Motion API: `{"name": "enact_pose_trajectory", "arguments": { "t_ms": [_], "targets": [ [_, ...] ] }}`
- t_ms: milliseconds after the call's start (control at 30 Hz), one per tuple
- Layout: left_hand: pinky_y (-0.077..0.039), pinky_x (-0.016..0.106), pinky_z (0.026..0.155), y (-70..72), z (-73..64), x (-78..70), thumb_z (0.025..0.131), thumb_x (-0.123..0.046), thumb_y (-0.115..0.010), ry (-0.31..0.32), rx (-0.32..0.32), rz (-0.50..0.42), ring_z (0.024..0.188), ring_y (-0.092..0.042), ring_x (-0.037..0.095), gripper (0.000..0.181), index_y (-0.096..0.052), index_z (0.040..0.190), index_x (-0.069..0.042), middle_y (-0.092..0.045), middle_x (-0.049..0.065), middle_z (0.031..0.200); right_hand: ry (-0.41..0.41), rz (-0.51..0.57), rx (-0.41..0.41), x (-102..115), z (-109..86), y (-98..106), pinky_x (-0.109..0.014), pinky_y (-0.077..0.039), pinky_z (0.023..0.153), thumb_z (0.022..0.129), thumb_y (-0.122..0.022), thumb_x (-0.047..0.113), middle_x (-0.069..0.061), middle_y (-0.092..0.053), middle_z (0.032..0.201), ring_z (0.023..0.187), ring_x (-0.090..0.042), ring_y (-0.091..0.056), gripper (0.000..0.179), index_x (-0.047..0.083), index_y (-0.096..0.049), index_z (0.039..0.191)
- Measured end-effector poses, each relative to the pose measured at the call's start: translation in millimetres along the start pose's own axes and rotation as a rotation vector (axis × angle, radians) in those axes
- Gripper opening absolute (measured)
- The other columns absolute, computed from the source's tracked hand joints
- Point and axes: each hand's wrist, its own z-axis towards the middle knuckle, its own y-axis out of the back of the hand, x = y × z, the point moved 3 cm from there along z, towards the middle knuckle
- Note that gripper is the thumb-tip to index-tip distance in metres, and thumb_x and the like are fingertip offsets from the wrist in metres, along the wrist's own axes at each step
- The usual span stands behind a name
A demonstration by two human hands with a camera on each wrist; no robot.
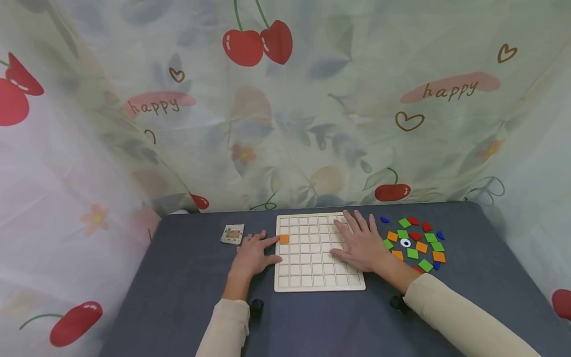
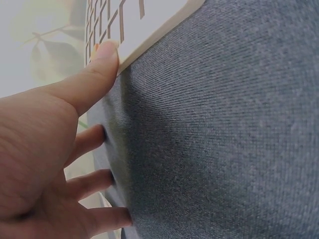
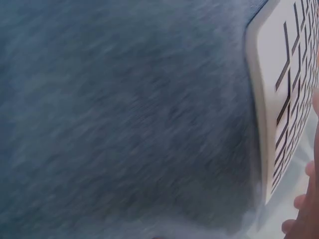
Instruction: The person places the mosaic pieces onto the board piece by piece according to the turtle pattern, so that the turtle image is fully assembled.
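A pale wooden grid board (image 1: pixel 318 287) lies on the dark cloth-covered table. One orange square tile (image 1: pixel 284 239) sits in a cell by its left edge. My left hand (image 1: pixel 252 255) is at that edge, index fingertip beside the tile; in the left wrist view the thumb (image 2: pixel 97 67) rests on the board's rim (image 2: pixel 159 32). Over the board's right side my right hand (image 1: pixel 361 243) spreads its fingers and holds nothing. Whether its palm touches the board cannot be told. The right wrist view catches only part of that hand (image 3: pixel 306 211), beside the board (image 3: pixel 264 69).
Several loose green, orange, red and blue tiles lie right of the board, among them a green square (image 1: pixel 412 254) and a white disc with a dark centre (image 1: pixel 405 243). A small patterned card (image 1: pixel 232 234) lies to the left. Printed curtains (image 1: pixel 285 148) enclose the table (image 1: pixel 178 297).
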Motion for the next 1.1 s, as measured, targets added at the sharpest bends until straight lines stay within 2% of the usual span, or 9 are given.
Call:
{"name": "enact_pose_trajectory", "arguments": {
  "t_ms": [233,433,667,867,1100],
  "targets": [
    [-0.027,0.077,0.115,0.7,0.3,-0.6,0.089,-0.049,-0.075,-0.001,0.001,0.006,0.155,-0.024,0.047,0.066,-0.052,0.150,-0.037,-0.036,0.009,0.166,-0.030,-0.014,0.027,-15.7,-17.7,6.7,-0.075,-0.015,0.121,0.094,-0.056,0.067,-0.019,-0.027,0.168,0.154,-0.047,-0.023,0.083,0.016,-0.039,0.159],
    [-0.027,0.077,0.115,-0.4,0.9,-0.6,0.089,-0.049,-0.076,0.004,0.005,0.011,0.154,-0.025,0.048,0.067,-0.052,0.150,-0.037,-0.036,0.010,0.166,-0.041,-0.010,0.006,-32.0,-34.1,0.3,-0.076,-0.018,0.120,0.092,-0.059,0.067,-0.020,-0.030,0.166,0.153,-0.048,-0.026,0.086,0.015,-0.040,0.158],
    [-0.027,0.076,0.115,-0.7,0.4,0.0,0.088,-0.049,-0.076,0.011,0.001,-0.003,0.154,-0.024,0.048,0.067,-0.053,0.149,-0.037,-0.037,0.010,0.166,-0.062,0.024,0.014,-51.1,-46.2,-1.5,-0.075,-0.017,0.120,0.094,-0.058,0.064,-0.022,-0.030,0.164,0.152,-0.049,-0.025,0.082,0.014,-0.041,0.157],
    [-0.027,0.076,0.115,1.0,-1.5,-0.6,0.087,-0.048,-0.077,0.018,-0.004,-0.016,0.155,-0.023,0.048,0.067,-0.054,0.149,-0.037,-0.037,0.010,0.166,-0.061,0.049,0.007,-66.8,-56.6,5.7,-0.074,-0.024,0.118,0.098,-0.058,0.059,-0.024,-0.031,0.162,0.149,-0.051,-0.028,0.076,0.012,-0.042,0.155],
    [-0.027,0.077,0.115,1.5,-1.3,-1.2,0.087,-0.048,-0.077,0.017,-0.003,-0.013,0.155,-0.023,0.048,0.067,-0.053,0.149,-0.037,-0.037,0.010,0.166,-0.034,0.035,-0.050,-81.6,-63.2,15.1,-0.069,-0.041,0.108,0.096,-0.069,0.045,-0.026,-0.041,0.154,0.136,-0.051,-0.044,0.068,0.007,-0.050,0.149]
  ]
}}
